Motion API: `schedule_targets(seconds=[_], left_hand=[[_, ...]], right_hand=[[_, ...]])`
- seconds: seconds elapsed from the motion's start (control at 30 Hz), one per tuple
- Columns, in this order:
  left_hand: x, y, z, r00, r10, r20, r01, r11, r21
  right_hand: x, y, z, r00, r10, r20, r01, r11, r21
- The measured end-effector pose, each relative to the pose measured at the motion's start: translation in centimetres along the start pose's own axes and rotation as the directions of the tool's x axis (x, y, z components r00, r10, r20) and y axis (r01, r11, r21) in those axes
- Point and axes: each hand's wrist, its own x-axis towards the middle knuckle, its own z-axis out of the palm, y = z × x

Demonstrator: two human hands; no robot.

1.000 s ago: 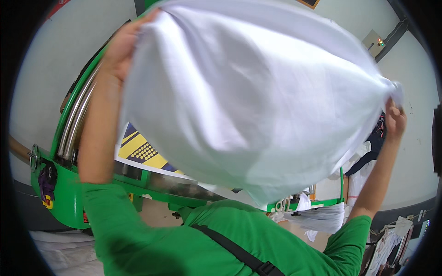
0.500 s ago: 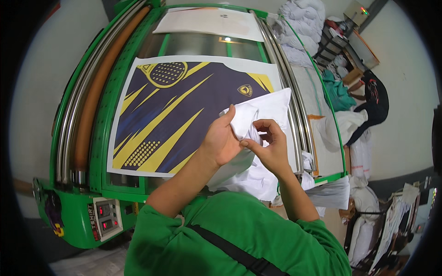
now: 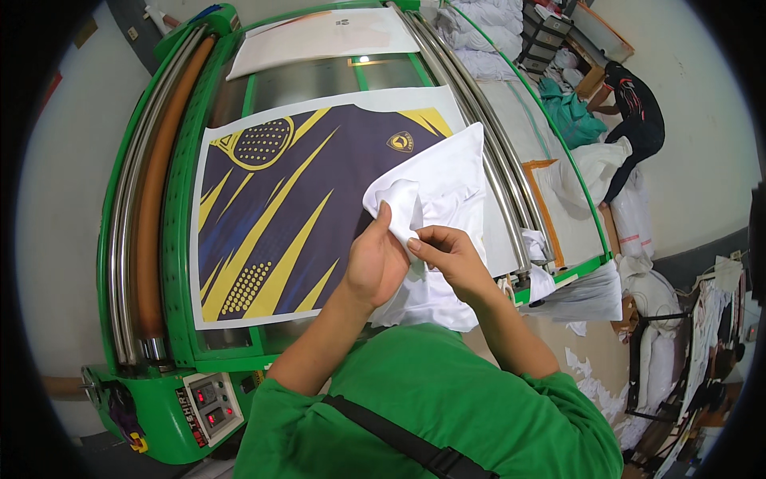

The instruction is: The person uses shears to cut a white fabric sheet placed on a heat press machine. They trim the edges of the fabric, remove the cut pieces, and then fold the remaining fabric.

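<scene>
Both my hands hold a white fabric piece (image 3: 448, 177) by its near, folded-back edge. My left hand (image 3: 375, 265) has its thumb over the fold and its fingers behind the cloth. Just to its right, my right hand (image 3: 453, 259) pinches the same edge between thumb and fingers. The cloth spreads over the right side of a printed sheet (image 3: 275, 211), navy and yellow with a shirt-panel shape and white margins, and hangs down toward me. That sheet lies flat on the green press machine (image 3: 182, 239). Part of its lower right is hidden by the cloth and my hands.
An orange-brown roller (image 3: 152, 239) and steel bars run along the machine's left, more steel bars (image 3: 487, 160) on the right. A control box (image 3: 209, 409) sits at lower left. Another white sheet (image 3: 319, 38) lies at the back. A person (image 3: 638, 120) bends over a green bundle (image 3: 570, 116).
The view has shifted and turned a little. The white cloth now lies more spread over the printed sheet's right side, its edge still in both hands.
</scene>
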Motion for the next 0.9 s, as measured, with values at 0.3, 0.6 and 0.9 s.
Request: schedule_targets(seconds=[0.3,0.6,0.9], left_hand=[[-1.7,-3.7,-3.6,0.844,0.511,-0.159,-0.340,0.742,0.578],[-2.7,-1.2,-2.3,0.976,0.218,-0.011,-0.095,0.471,0.877],[-5.0,20.4,-4.9,0.840,0.528,-0.126,-0.305,0.651,0.696]], right_hand=[[0.7,2.3,-0.7,0.997,-0.076,-0.007,0.074,0.937,0.340],[1.5,4.3,-1.4,0.988,0.107,0.109,-0.150,0.814,0.560],[0.0,-9.9,-17.8,0.972,0.161,0.173,0.148,0.157,-0.977]])
